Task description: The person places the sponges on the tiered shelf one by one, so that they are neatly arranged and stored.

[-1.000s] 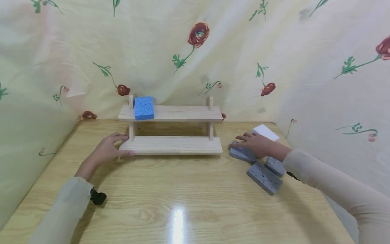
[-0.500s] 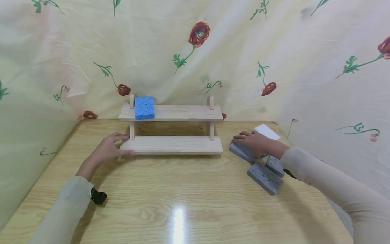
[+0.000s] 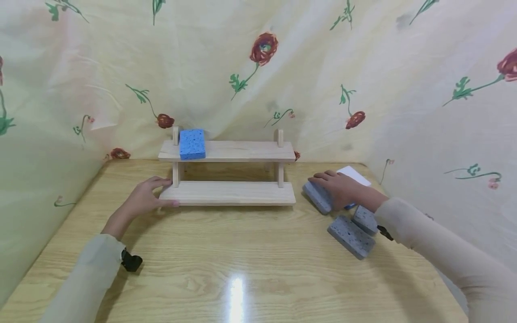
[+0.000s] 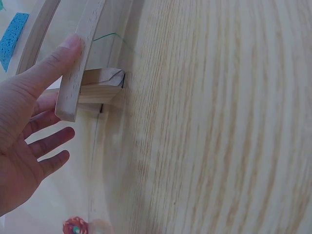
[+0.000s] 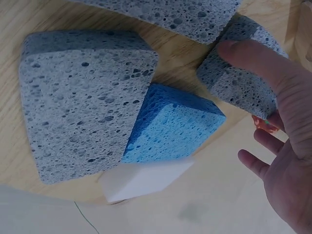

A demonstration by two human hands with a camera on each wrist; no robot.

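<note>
At the left end of a two-tier wooden shelf [image 3: 236, 193], my left hand [image 3: 141, 197] grips the lower board, thumb along the front edge and fingers behind. The left wrist view shows the thumb on the board's edge, two fingers spread loose below. My right hand [image 3: 343, 190], right of the shelf, pinches a grey sponge [image 3: 317, 197] with dark pores; in the right wrist view the thumb lies on one side of that sponge [image 5: 243, 92]. A blue sponge [image 3: 192, 144] rests on the upper board, by the left upright.
Two more grey sponges, one nearer [image 3: 351, 236] and one behind it [image 3: 365, 220], lie on the wooden table [image 3: 242, 251]. Beside them in the right wrist view are another blue sponge [image 5: 175, 124] and a white block [image 5: 146, 178]. Flowered cloth [image 3: 218, 67] hangs around the back and sides.
The grey sponge under my right hand has turned, its near end now pointing more toward me, and the fingers have closed over it. My left hand keeps its hold on the shelf.
</note>
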